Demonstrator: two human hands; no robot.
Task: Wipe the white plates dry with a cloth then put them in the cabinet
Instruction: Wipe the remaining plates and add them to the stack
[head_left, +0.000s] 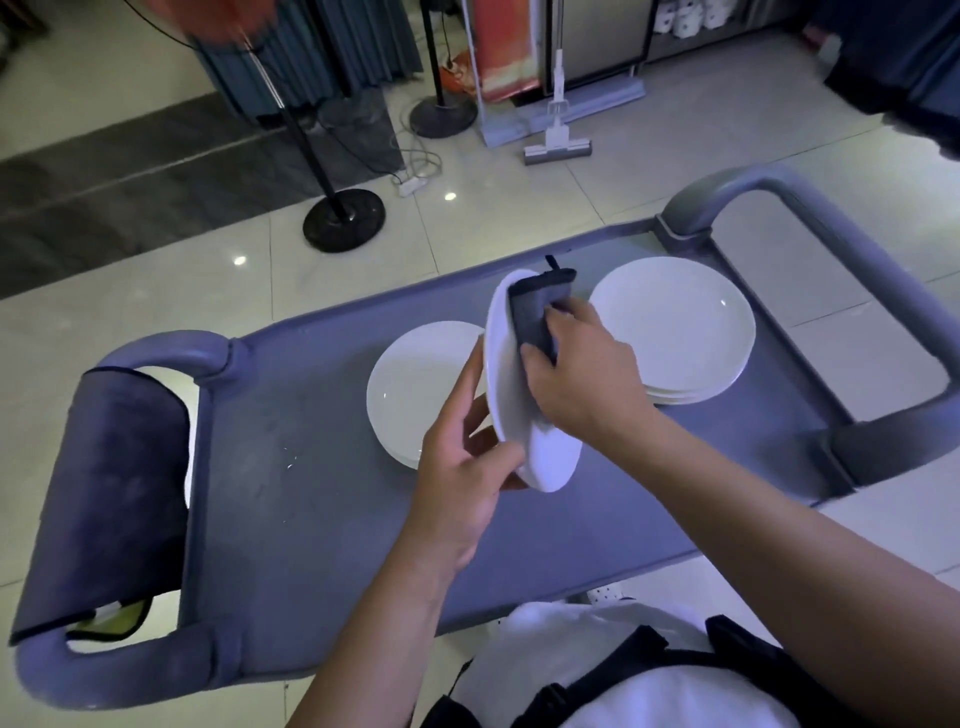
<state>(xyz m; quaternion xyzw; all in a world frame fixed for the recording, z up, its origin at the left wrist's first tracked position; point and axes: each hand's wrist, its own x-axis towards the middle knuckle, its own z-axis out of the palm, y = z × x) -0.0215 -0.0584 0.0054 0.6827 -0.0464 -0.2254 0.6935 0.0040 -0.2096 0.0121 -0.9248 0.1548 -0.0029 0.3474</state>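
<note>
Left hand (457, 467) holds plate (519, 405) above cart (311, 493).

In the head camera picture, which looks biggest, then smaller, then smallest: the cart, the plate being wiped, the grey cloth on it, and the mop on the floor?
1. Cart
2. Plate, held on edge, so it looks narrow
3. Mop, far away, so its true size is unsure
4. Cloth, partly hidden by the right hand

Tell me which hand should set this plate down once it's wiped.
Probably the left hand: it already grips the tilted plate by its rim, beside the left stack. The right hand is busy pressing the cloth.
</note>
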